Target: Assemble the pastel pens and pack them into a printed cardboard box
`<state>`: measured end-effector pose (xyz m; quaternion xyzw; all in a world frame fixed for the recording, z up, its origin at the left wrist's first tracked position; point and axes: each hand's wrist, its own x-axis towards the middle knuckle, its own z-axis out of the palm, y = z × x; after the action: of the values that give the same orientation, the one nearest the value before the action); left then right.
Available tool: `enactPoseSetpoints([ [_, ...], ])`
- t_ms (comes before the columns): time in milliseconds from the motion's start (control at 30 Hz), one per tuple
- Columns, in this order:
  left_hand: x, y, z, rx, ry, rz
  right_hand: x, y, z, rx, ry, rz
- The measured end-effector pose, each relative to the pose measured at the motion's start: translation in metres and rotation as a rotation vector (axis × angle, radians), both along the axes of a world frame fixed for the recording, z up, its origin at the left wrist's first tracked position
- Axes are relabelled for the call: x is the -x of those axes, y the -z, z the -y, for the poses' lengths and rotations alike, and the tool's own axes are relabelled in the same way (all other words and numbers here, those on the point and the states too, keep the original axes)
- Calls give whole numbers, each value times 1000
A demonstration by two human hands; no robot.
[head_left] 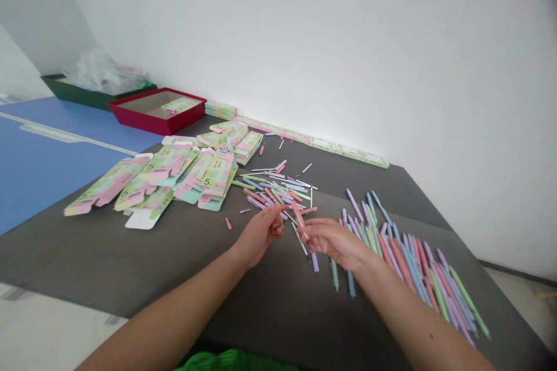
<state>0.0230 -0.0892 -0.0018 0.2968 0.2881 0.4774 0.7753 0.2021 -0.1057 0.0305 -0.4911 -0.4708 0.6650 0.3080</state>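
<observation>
A pink pen barrel (298,215) stands tilted in my right hand (331,239), pinched between thumb and fingers. My left hand (264,229) is just to its left, with thumb and forefinger pressed together and the other fingers curled. A small reddish bit shows at those fingertips, too small to name. Behind both hands lies a loose heap of pastel pen parts (270,185), with thin white refills (311,196) among them. Under and beside my right forearm, many pastel pens (407,261) lie side by side. A purple pen piece (314,262) rests below my right hand.
Flat printed cartons (161,165) overlap on the left of the dark table (183,278). Behind them stand a red tray (167,124) holding cartons and a green tray (82,91) with clear plastic bags (102,72). A row of boxes (348,151) lines the white wall.
</observation>
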Motion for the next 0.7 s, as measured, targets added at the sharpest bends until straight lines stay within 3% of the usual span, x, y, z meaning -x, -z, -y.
enactPoseSetpoints([
  [67,-1,0,3,-34,101,-32,4,-2,7,90,5,-113],
  [200,-1,1,5,-100,147,-69,11,-4,16,116,-2,-64],
  [467,4,-3,1,-42,97,-26,14,-3,27,-90,133,114],
  [600,-1,-3,6,-140,137,-156,19,0,27,-120,74,91],
  [700,-4,-2,9,-57,177,-77,22,3,27,-176,45,111],
])
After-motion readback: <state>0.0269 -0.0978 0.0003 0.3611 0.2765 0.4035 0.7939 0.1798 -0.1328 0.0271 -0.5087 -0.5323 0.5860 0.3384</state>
